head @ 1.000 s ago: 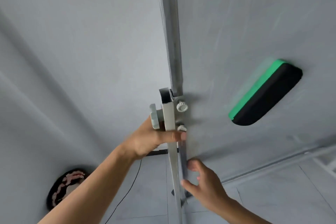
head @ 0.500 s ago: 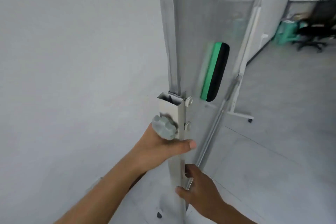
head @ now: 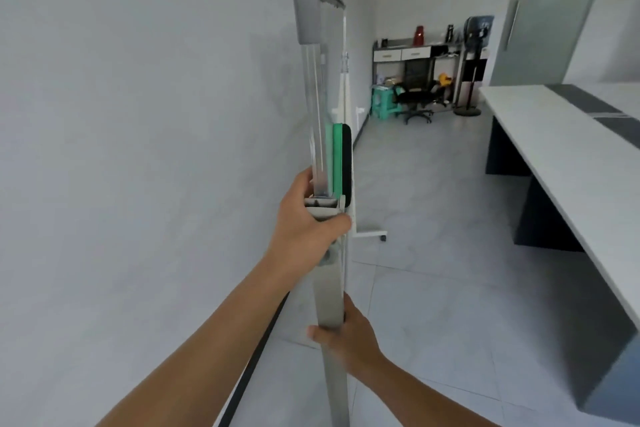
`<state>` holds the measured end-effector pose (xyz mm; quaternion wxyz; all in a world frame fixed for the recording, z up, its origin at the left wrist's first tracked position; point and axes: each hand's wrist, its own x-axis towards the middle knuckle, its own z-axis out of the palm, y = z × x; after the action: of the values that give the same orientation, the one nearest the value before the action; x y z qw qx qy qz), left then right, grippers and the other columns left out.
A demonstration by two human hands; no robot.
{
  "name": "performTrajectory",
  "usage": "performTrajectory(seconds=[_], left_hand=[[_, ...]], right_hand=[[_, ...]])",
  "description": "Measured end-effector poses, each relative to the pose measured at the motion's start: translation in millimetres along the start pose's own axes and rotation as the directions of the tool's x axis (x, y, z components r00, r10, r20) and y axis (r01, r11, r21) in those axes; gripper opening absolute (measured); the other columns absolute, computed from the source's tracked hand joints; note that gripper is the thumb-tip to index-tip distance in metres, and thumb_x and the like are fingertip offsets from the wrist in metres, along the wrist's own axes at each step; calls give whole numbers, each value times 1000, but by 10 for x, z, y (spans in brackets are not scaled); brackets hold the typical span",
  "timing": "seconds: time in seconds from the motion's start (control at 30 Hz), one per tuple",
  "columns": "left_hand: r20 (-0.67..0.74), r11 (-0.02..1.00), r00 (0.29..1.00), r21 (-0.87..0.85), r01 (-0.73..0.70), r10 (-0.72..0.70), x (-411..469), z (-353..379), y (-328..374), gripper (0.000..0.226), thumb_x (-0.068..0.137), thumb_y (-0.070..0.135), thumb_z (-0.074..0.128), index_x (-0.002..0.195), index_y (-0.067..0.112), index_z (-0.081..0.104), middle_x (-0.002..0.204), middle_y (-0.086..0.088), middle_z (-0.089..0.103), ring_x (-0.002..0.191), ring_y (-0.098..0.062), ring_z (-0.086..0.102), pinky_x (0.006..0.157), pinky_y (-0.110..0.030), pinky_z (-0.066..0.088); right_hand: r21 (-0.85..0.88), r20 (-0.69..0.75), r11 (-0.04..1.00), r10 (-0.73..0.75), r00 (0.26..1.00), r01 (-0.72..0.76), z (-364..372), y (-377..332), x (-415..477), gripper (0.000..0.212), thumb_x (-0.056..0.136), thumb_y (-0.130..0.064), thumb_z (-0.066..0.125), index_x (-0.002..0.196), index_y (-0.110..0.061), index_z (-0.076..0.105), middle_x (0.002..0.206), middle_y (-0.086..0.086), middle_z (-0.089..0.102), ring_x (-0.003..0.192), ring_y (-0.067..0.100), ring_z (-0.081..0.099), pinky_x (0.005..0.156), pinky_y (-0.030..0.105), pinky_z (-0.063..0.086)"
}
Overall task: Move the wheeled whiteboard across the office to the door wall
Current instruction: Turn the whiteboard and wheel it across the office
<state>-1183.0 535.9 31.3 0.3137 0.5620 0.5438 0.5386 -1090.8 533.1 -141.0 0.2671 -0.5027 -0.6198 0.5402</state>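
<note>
With the left hand (head: 308,229) and right hand (head: 349,333) clasped round its near upright, the whiteboard (head: 322,107) should be rolled steadily, kept vertical and clear of the desk (head: 568,149) at right.

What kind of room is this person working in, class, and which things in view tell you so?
Most likely an office: a wheeled whiteboard held edge-on by both hands, a long white desk on the right, and a black swivel chair by shelving at the far wall.
</note>
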Motion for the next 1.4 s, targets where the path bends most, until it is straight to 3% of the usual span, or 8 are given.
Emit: performTrajectory(seconds=[0.1,0.2,0.43,0.67,0.8,0.9,1.07,1.4], left_hand=[[12,1000,1000,8,-3,3,49,81,44,49,75,-7,68,111,22,54,85,6,62,61,1,60,53,-13,50],[13,1000,1000,11,7,-7,52,122,34,51,74,-5,69,110,28,56,91,1,67,68,-15,65,58,-25,57],[50,1000,998,-10,24,-23,205,70,-7,45,74,-8,70,105,23,56,87,4,63,63,1,62,54,-13,50],[67,999,997,-29,-25,27,700,363,-119,62,66,3,72,121,30,56,97,7,70,81,-10,69,72,-29,60],[60,997,997,-72,-39,44,1194,553,-225,62,66,2,68,122,26,55,96,3,68,66,0,62,58,-14,50],[73,997,996,-66,-41,46,1566,661,-295,62,66,7,69,121,30,52,99,9,67,70,5,62,63,-10,48],[106,998,993,-34,-47,50,2200,808,-417,78,57,22,66,132,30,45,117,7,63,100,-12,63,91,-34,53],[115,997,991,-47,-67,72,3603,1131,-758,77,57,20,67,131,27,47,115,4,65,94,-14,65,86,-34,55]], right_hand=[[-48,-57,998,39,998,-42,-77,-61,-34,30,73,-23,72,88,-41,53,70,-11,55,63,2,52,52,14,35],[-79,-118,995,46,992,-56,-87,-79,-53,39,68,-23,69,67,-43,36,63,-10,49,57,2,46,48,13,31],[-100,-213,994,26,977,-48,-13,-69,96,34,65,-26,67,68,-42,37,58,-8,47,53,4,45,47,16,29],[-23,-365,992,104,925,-120,-298,-85,494,26,60,-25,68,59,-28,42,58,-6,46,54,11,45,47,21,30],[23,-434,990,138,890,-142,-491,-89,953,24,55,-25,69,59,-23,45,58,-6,48,53,13,46,49,24,33],[45,-453,986,161,877,-158,-653,-111,1318,19,55,-24,68,61,-20,50,58,-6,51,53,14,47,49,24,34],[71,-482,981,191,855,-179,-901,-170,1926,19,57,-22,71,73,-17,61,67,-2,62,61,16,56,51,25,41],[92,-527,983,185,830,-160,-1417,-270,3290,21,55,-24,69,72,-15,63,64,-1,63,58,14,55,51,24,41]])
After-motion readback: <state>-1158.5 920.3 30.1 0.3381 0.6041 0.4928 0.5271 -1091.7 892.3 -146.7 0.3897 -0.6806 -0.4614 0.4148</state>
